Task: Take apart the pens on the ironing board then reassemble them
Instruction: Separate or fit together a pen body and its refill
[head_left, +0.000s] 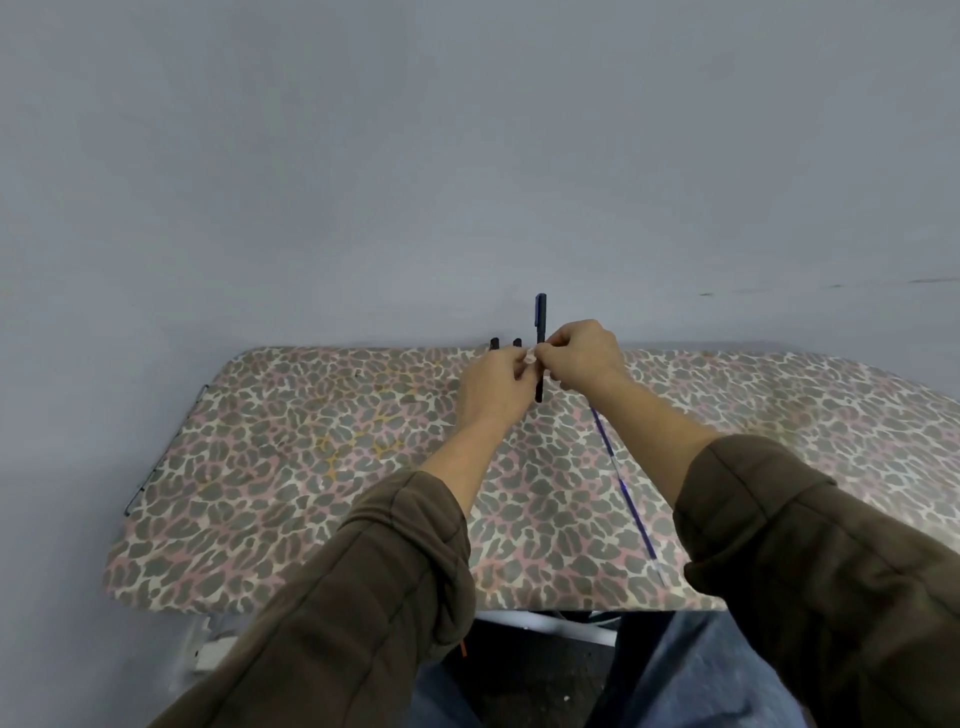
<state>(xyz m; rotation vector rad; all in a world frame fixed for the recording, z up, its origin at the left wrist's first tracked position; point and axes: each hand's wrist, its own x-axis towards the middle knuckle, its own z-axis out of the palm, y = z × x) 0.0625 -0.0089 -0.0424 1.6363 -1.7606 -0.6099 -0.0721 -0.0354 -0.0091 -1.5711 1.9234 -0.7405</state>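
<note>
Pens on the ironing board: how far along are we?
Done: a thin blue refill lies loose on the ironing board, so one pen looks apart. In hand: left hand and right hand both pinch an upright blue-capped pen; two dark ends poke above the left hand. Left: refitting the refill; the rest I cannot tell.

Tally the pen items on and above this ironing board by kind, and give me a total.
Dark pen, blue-capped, held upright by the left hand and right hand: 1
Black pen ends showing beyond the left hand: 2
Thin blue refill lying on the ironing board: 1
Total: 4
</note>
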